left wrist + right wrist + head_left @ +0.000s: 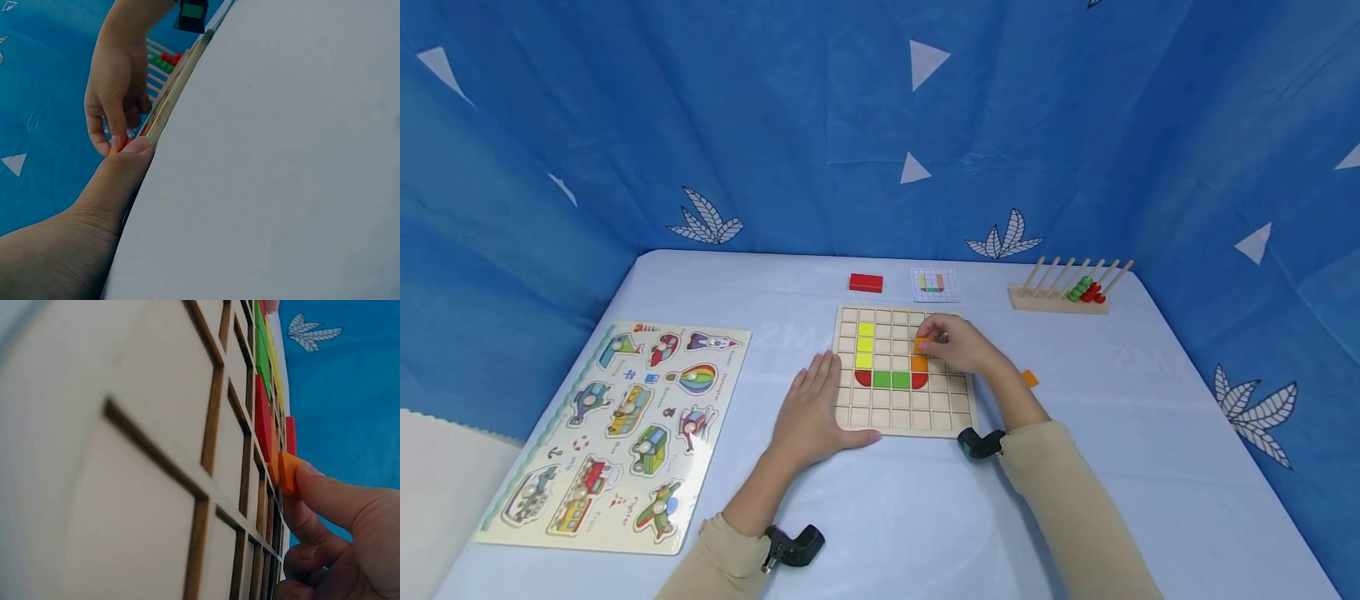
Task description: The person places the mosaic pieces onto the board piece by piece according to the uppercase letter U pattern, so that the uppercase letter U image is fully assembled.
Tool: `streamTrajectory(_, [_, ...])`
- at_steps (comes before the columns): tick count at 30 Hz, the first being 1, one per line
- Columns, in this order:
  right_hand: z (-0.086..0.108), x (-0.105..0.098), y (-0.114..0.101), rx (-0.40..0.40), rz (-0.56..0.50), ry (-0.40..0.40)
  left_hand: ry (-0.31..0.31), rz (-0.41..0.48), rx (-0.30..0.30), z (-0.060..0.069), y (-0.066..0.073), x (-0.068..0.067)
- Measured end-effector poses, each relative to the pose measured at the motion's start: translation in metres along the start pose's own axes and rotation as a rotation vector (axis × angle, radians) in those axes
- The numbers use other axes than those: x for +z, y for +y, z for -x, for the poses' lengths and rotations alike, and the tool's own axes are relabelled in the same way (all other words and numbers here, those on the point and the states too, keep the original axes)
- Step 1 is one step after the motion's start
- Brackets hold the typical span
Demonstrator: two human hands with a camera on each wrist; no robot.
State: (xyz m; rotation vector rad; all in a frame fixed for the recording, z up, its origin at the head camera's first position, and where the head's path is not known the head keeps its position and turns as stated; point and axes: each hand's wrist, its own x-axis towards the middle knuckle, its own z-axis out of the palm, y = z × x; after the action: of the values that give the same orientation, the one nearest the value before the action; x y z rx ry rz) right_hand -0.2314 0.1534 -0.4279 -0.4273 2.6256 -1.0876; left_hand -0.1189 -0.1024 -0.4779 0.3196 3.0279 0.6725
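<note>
A wooden grid board [898, 421] lies on the table. In its cells sit a column of yellow tiles [865, 344], two green tiles [892, 380], two red rounded-corner tiles [862, 378] and an orange tile [919, 364]. Thumb and fingertips of my right hand [955, 343] pinch another orange square tile [289, 474], just above the placed orange one; whether it touches the board I cannot tell. With fingers straight, my left hand [808, 417] rests against the board's left edge, its thumb at the front edge.
Beyond the board are a red box [866, 283] and a pattern card [935, 285]. A bead abacus [1060, 303] stands at the back right. One loose orange tile [1030, 378] lies near the right forearm. To the left is a vehicle peg puzzle [707, 417].
</note>
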Motion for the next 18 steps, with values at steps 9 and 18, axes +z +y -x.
streamTrajectory(9, [-0.0042, 0.0069, 0.0000, 0.037, 0.052, 0.013, 0.008, -0.001, 0.006, 0.0006, -0.0005, 0.0012])
streamTrajectory(18, [-0.0031, 0.0091, 0.0002, 0.013, 0.053, 0.047, 0.006, 0.003, 0.005, -0.0003, -0.0020, 0.0028])
